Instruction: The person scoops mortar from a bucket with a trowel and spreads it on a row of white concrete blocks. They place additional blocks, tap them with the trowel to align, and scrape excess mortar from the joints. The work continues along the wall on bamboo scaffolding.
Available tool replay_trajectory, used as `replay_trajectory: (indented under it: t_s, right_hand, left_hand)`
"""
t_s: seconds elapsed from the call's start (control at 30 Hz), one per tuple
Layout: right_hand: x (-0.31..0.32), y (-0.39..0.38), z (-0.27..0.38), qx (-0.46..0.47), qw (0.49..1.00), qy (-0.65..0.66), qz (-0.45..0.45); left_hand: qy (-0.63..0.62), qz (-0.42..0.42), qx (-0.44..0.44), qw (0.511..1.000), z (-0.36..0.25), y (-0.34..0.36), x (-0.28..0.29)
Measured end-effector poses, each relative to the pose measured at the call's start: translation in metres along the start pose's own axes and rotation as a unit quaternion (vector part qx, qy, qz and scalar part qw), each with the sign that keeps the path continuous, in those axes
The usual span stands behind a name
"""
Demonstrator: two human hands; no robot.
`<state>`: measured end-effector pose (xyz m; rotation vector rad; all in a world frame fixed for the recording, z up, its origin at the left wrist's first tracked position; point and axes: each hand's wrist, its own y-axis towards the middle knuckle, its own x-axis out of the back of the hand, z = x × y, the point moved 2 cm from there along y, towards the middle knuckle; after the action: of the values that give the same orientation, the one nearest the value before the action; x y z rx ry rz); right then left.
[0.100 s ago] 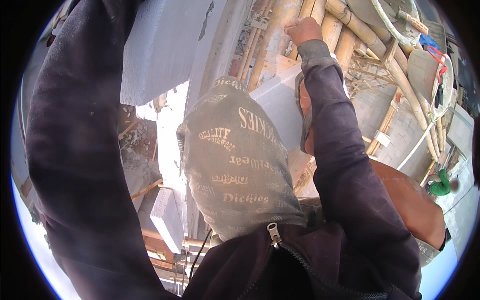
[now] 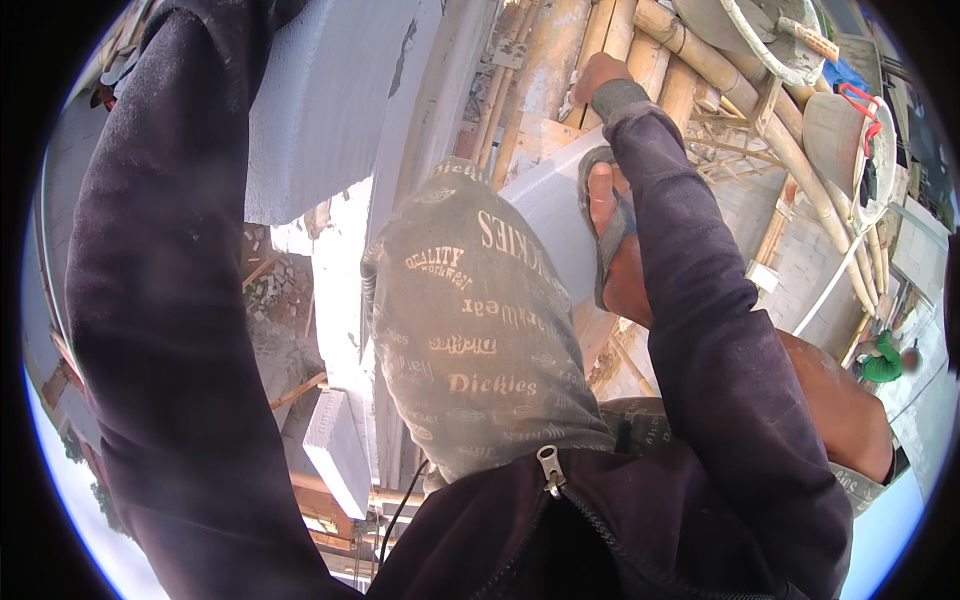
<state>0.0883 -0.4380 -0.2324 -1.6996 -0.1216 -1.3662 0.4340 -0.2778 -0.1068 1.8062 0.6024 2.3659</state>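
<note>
Dark purple fabric left sleeve (image 2: 170,290) runs off the top edge, left hand cut off with it. Curled bare right hand (image 2: 600,78): grip unclear from here. Distant green-clad person (image 2: 882,362) blurred, tiny.

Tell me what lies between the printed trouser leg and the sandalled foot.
Head view: a pale block shows between the trouser leg and the sandalled foot.

Tan bamboo (image 2: 680,38), purplish-black sleeves (image 2: 175,300), grey-brown shorts (image 2: 490,335) (pale lettering (image 2: 492,384) scattered throughout)

tan bamboo poles (image 2: 650,66) lying side by side
</note>
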Motion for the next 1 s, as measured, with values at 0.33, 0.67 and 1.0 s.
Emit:
replay_trajectory:
  t_s: [0.33, 0.67, 1.0]
  right_hand:
    - [-0.029, -0.024, 0.007, 0.013, 0.999, -0.006, 0.035]
    - [-0.037, -0.015, 0.009, -0.021, 0.999, 0.028, 0.035]
    - [-0.038, -0.024, 0.014, 0.017, 0.999, 0.001, 0.044]
  left_hand:
    - [0.015, 0.053, 0.105, 0.993, -0.060, -0.002, 0.074]
    - [0.058, 0.055, 0.159, 0.984, -0.075, -0.006, 0.089]
    - [0.061, 0.053, 0.108, 0.991, -0.072, -0.023, 0.084]
